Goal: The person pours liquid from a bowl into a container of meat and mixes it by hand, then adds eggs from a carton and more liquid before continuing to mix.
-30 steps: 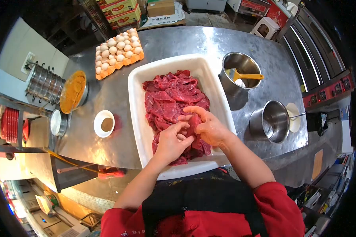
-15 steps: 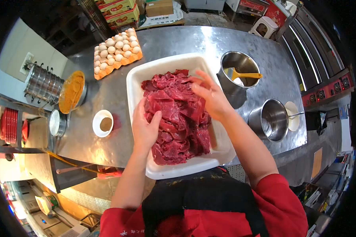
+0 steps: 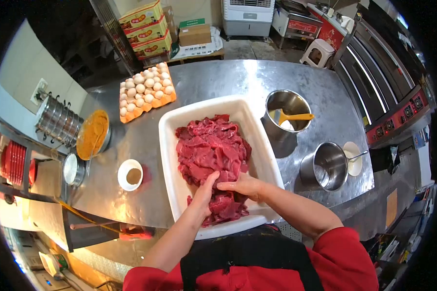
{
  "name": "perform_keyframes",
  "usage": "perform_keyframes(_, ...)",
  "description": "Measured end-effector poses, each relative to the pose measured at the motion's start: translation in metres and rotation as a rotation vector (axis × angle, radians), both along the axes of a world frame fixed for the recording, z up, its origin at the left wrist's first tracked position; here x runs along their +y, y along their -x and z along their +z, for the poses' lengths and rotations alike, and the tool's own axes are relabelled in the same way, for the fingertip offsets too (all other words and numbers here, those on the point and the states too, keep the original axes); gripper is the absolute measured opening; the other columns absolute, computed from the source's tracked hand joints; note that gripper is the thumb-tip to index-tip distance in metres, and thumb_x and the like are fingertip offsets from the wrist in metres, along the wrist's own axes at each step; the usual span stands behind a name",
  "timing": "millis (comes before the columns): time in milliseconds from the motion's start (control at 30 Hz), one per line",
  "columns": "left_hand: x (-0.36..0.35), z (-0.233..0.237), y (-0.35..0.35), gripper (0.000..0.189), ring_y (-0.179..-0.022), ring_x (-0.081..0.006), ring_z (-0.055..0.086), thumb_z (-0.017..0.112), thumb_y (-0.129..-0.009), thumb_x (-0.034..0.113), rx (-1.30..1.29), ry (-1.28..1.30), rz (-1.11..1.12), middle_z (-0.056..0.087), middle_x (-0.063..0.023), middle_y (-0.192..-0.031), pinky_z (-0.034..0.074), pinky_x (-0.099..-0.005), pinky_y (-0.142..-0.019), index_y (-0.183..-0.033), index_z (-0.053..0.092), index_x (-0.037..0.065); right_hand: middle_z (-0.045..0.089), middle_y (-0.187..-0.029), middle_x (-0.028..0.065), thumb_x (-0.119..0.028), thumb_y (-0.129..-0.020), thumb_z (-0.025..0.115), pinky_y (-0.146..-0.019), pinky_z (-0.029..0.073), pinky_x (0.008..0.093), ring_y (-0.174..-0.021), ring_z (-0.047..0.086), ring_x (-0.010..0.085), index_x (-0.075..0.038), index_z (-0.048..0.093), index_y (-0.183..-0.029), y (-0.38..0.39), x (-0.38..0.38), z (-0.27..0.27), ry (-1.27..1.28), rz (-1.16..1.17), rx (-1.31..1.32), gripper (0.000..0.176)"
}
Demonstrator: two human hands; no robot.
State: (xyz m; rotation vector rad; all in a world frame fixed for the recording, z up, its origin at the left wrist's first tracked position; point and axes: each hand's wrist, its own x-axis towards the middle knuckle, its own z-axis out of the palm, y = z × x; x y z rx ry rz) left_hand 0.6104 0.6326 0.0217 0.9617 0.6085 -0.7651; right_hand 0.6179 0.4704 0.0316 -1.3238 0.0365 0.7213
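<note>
A heap of raw red meat slices [image 3: 211,150] fills the middle of a white plastic tub [image 3: 264,145] on the metal table. My left hand [image 3: 202,196] presses into the near part of the heap from the left, its thumb on top and its fingers sunk in the meat. From the right, my right hand [image 3: 246,186] grips the same part, with its thumb pointing to the left and the other fingers mostly hidden. The two thumbs almost meet over the slices. A few pieces lie between my hands and the near wall of the tub.
Left of the tub are a white bowl of brown powder [image 3: 137,176], an orange-brown bowl of paste or powder [image 3: 91,136] and an egg tray [image 3: 172,97]. To the right stand a steel pot with a yellow-handled brush [image 3: 298,117], another steel pot [image 3: 315,177] and a bowl with a spoon [image 3: 355,167].
Both hands have come toward me and closer together, from the sides of the heap onto its near part. The right hand moved down and inward. The view has tilted up slightly.
</note>
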Motion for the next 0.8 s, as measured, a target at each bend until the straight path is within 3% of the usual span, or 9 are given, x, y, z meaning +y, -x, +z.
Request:
perform_keyframes(133, 0.009, 0.047, -0.018, 0.047, -0.103, -0.0241, 0.064, 0.062, -0.087, 0.027, -0.336, 0.043, 0.066, 0.063, -0.0107, -0.117, 0.05, -0.041, -0.096, -0.128, 0.053, 0.006, 0.066, -0.113, 0.0057, -0.017, -0.077, 0.077, -0.091, 0.049, 0.0331, -0.102, 0.061, 0.0159, -0.005, 0.062, -0.121, -0.015, -0.002, 0.038, -0.103, -0.095, -0.21, 0.048)
perform_keyframes(267, 0.015, 0.106, -0.039, 0.035, -0.096, -0.0213, 0.066, 0.058, -0.089, 0.021, -0.627, -0.027, 0.166, 0.066, -0.0098, -0.11, 0.053, -0.0355, -0.087, -0.118, 0.059, 0.003, 0.064, -0.116, 0.0065, -0.002, -0.074, 0.073, -0.093, 0.048, 0.0315, -0.105, 0.06, 0.0154, -0.002, 0.054, -0.128, -0.049, -0.01, 0.089, -0.075, -0.096, -0.473, 0.057)
perform_keyframes(400, 0.034, 0.112, -0.037, 0.036, -0.096, -0.0219, 0.066, 0.059, -0.088, 0.022, -0.678, -0.123, 0.114, 0.067, -0.009, -0.108, 0.052, -0.0357, -0.089, -0.118, 0.059, 0.001, 0.065, -0.11, 0.009, -0.009, -0.073, 0.074, -0.09, 0.049, 0.0322, -0.098, 0.062, 0.0181, -0.001, 0.058, -0.12, -0.067, -0.011, 0.101, -0.17, -0.096, -0.43, 0.051)
perform_keyframes(467, 0.045, 0.096, -0.019, 0.043, -0.108, -0.0232, 0.062, 0.062, -0.086, 0.018, -0.592, -0.753, -0.408, 0.062, -0.0111, -0.121, 0.048, -0.0363, -0.094, -0.125, 0.054, 0.0, 0.067, -0.104, 0.0113, -0.018, -0.069, 0.079, -0.089, 0.049, 0.0343, -0.093, 0.063, 0.0222, -0.001, 0.061, -0.113, -0.071, -0.014, 0.076, -0.101, -0.074, -0.444, 0.05)
perform_keyframes(533, 0.047, 0.061, 0.013, 0.057, -0.12, -0.0237, 0.054, 0.063, -0.084, 0.012, -1.326, -1.264, -0.543, 0.052, -0.0125, -0.134, 0.045, -0.0368, -0.1, -0.137, 0.043, 0.003, 0.059, -0.12, 0.0222, -0.032, -0.067, 0.081, -0.095, 0.047, 0.0391, -0.107, 0.06, 0.033, 0.0, 0.053, -0.123, -0.074, -0.035, 0.016, 0.686, 0.194, -0.688, 0.07)
perform_keyframes(600, 0.052, 0.008, 0.035, 0.067, -0.121, -0.0261, 0.051, 0.07, -0.074, 0.008, -0.696, -0.52, -0.231, 0.05, -0.0123, -0.134, 0.046, -0.0375, -0.098, -0.136, 0.043, 0.009, 0.058, -0.125, 0.0236, -0.039, -0.071, 0.079, -0.097, 0.046, 0.0388, -0.112, 0.059, 0.0343, 0.0, 0.045, -0.134, -0.041, -0.041, -0.009, 0.99, 0.162, -0.336, 0.081)
perform_keyframes(667, 0.042, 0.009, 0.045, 0.071, -0.119, -0.0285, 0.053, 0.069, -0.082, 0.014, -0.425, -0.421, -0.122, 0.051, -0.0121, -0.131, 0.046, -0.0399, -0.1, -0.142, 0.032, 0.009, 0.059, -0.124, 0.0197, -0.044, -0.076, 0.076, -0.096, 0.047, 0.0374, -0.112, 0.059, 0.0292, -0.001, 0.046, -0.134, -0.002, -0.037, -0.05, 0.803, 0.24, -0.225, 0.078)
perform_keyframes(733, 0.042, -0.01, 0.04, 0.066, -0.118, -0.0287, 0.054, 0.064, -0.09, 0.024, -0.041, -0.081, 0.039, 0.05, -0.0122, -0.134, 0.047, -0.0417, -0.1, -0.143, 0.029, 0.009, 0.06, -0.123, 0.0154, -0.043, -0.08, 0.073, -0.095, 0.047, 0.0367, -0.11, 0.059, 0.024, 0.0, 0.048, -0.132, 0.022, -0.006, -0.025, 0.274, 0.431, 0.164, 0.072)
perform_keyframes(800, 0.037, -0.013, 0.032, 0.056, -0.114, -0.0281, 0.057, 0.057, -0.093, 0.035, -0.006, -0.158, 0.07, 0.053, -0.0113, -0.131, 0.049, -0.0451, -0.096, -0.139, 0.038, 0.008, 0.061, -0.119, 0.0113, -0.035, -0.081, 0.075, -0.087, 0.051, 0.0354, -0.105, 0.059, 0.0196, -0.003, 0.053, -0.128, 0.016, 0.033, -0.027, 0.151, 0.416, 0.179, 0.061)
